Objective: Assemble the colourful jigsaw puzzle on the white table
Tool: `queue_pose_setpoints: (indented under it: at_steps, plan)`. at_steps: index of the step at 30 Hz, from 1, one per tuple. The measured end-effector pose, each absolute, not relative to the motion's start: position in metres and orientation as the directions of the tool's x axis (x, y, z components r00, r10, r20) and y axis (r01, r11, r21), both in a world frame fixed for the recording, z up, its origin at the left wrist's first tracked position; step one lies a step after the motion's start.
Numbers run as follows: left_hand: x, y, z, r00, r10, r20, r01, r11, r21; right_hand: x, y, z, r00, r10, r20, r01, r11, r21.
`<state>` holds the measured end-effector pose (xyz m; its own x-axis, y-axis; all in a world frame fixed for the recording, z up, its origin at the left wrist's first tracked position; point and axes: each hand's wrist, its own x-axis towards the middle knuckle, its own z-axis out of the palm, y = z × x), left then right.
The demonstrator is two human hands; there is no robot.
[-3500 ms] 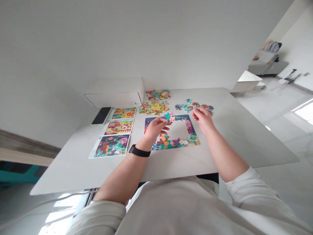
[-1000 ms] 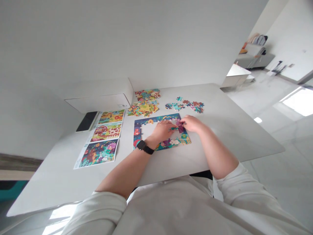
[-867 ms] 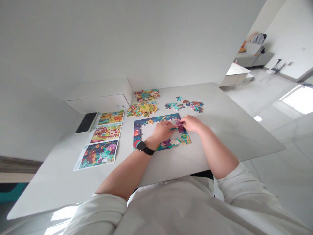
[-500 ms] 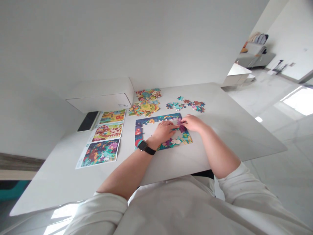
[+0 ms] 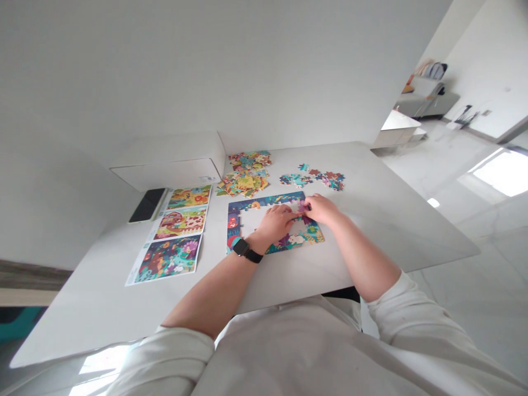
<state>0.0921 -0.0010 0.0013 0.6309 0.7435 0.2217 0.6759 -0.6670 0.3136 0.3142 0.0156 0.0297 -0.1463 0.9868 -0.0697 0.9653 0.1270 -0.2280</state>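
Note:
A partly assembled jigsaw puzzle [image 5: 233, 221] lies on the table, its colourful border joined around a pale middle. My left hand [image 5: 277, 223], with a black watch on the wrist, rests over that middle. Its fingers are stretched out to the right, and the fingertips touch the puzzle's right part. At the right border my right hand [image 5: 322, 209] is closed in a pinch on a purple puzzle piece [image 5: 306, 211], partly hidden by the fingers. Whether this piece sits flat among its neighbours I cannot tell.
Loose teal and brown pieces [image 5: 333, 180] lie behind the puzzle. A heap of yellowish pieces [image 5: 244, 184] is further left, beside a white box [image 5: 165, 175]. Picture sheets [image 5: 170, 257] and a phone [image 5: 147, 205] lie on the left of the white table [image 5: 396, 220].
My right hand has shifted very slightly left at the puzzle's right border. My left hand stays nearly in place. The view has tilted a little.

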Motion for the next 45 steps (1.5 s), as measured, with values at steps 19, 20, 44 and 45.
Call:
queue_pose_setpoints:
  at_steps: [19,20,44,45]
  plan:
    - [0.087,-0.005,0.005,0.627,0.757,0.183,0.699,-0.651,0.297,0.337,0.033,0.02,-0.093,0.995,0.039,0.94,0.1,-0.327]
    - [0.087,-0.007,0.006,0.628,0.76,0.169,0.706,-0.647,0.288,0.346,0.039,0.019,-0.038,0.995,0.09,0.944,0.065,-0.322]
    - [0.084,-0.005,0.004,0.483,0.776,0.405,0.661,-0.627,0.412,0.406,0.105,0.029,0.209,0.976,0.059,0.969,-0.199,-0.149]
    - [0.084,-0.006,0.004,0.483,0.777,0.404,0.662,-0.626,0.412,0.407,0.108,0.029,0.22,0.975,0.037,0.967,-0.213,-0.141]
